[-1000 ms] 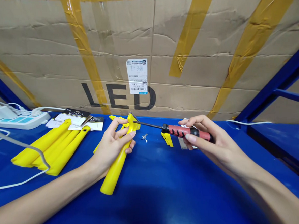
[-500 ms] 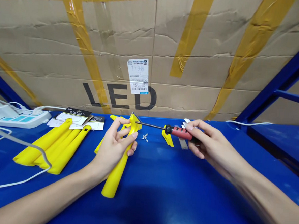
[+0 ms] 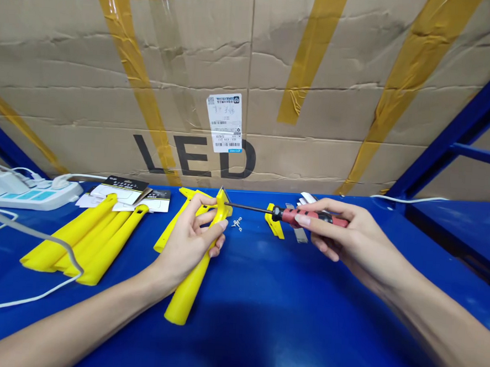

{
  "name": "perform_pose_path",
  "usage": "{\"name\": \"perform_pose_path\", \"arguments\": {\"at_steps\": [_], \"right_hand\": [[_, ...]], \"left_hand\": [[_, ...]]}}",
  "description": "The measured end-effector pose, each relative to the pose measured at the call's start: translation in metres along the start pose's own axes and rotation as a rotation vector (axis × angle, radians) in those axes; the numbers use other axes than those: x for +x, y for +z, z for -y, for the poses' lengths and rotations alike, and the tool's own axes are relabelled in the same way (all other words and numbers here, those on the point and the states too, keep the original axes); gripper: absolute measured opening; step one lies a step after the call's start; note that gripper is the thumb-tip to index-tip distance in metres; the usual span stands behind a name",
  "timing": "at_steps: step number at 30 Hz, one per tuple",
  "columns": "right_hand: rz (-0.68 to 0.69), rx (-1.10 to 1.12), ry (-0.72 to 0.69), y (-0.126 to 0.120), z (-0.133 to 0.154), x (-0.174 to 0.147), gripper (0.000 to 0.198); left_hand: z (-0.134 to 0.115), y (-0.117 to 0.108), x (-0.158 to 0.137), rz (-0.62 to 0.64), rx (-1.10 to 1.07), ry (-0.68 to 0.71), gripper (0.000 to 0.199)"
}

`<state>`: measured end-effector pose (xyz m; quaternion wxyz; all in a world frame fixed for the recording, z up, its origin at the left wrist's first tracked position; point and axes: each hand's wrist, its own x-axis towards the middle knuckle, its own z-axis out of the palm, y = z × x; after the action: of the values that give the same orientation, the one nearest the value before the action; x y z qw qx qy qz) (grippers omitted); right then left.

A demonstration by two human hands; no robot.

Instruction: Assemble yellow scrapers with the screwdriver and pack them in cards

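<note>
My left hand (image 3: 196,230) is closed around a yellow scraper handle (image 3: 191,285) with a flared head and a thin dark edge at its top. In my right hand (image 3: 345,234) is a red and black screwdriver (image 3: 288,215), held level. Its shaft reaches left and the tip meets the head of the handle; the exact contact point is too small to make out. A small pile of screws (image 3: 237,223) lies on the blue surface just beyond the handle. Right of the screws sits a small yellow head piece (image 3: 274,223).
Several yellow handles (image 3: 100,241) lie at left before black and white package cards (image 3: 124,190). A white power strip (image 3: 32,190) and cables are at far left. More yellow parts (image 3: 167,234) lie behind my left hand, and clear flat strips (image 3: 301,234) near the screwdriver. A cardboard box (image 3: 313,154) stands behind.
My right fingers have shifted on the screwdriver, so more of its handle shows. The left hand and yellow handle stay nearly in place; the view has moved slightly.
</note>
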<state>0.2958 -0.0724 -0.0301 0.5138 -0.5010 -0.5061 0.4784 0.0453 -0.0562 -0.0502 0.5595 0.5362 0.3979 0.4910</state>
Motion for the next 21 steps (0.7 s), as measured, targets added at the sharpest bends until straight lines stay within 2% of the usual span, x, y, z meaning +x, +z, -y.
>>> {"name": "perform_pose_path", "arguments": {"at_steps": [4, 8, 11, 13, 14, 17, 18, 21], "right_hand": [[0.040, 0.103, 0.186, -0.008, -0.002, 0.007, 0.033], [-0.036, 0.261, 0.179, -0.013, 0.000, 0.011, 0.020], [-0.001, 0.200, 0.156, -0.011, 0.000, 0.010, 0.025], [0.039, -0.024, 0.069, -0.008, -0.002, 0.008, 0.030], [0.035, -0.190, -0.018, -0.006, -0.005, 0.007, 0.032], [0.028, -0.789, -0.393, 0.005, -0.015, -0.001, 0.033], [0.075, -0.935, -0.490, 0.010, -0.019, -0.005, 0.033], [0.203, -1.227, -0.566, 0.026, -0.031, -0.014, 0.036]], "left_hand": [[-0.007, 0.000, 0.005, -0.041, 0.002, -0.032, 0.045], [-0.016, -0.002, 0.012, -0.172, 0.007, -0.050, 0.064], [-0.018, -0.007, 0.017, -0.175, 0.012, -0.080, 0.075], [-0.017, -0.010, 0.019, -0.141, 0.060, -0.070, 0.083], [-0.017, -0.011, 0.020, -0.114, 0.093, -0.056, 0.086], [-0.015, -0.014, 0.022, -0.026, 0.191, -0.002, 0.078], [-0.016, -0.014, 0.022, -0.009, 0.218, 0.016, 0.071], [-0.018, -0.016, 0.024, 0.024, 0.303, 0.077, 0.053]]}}
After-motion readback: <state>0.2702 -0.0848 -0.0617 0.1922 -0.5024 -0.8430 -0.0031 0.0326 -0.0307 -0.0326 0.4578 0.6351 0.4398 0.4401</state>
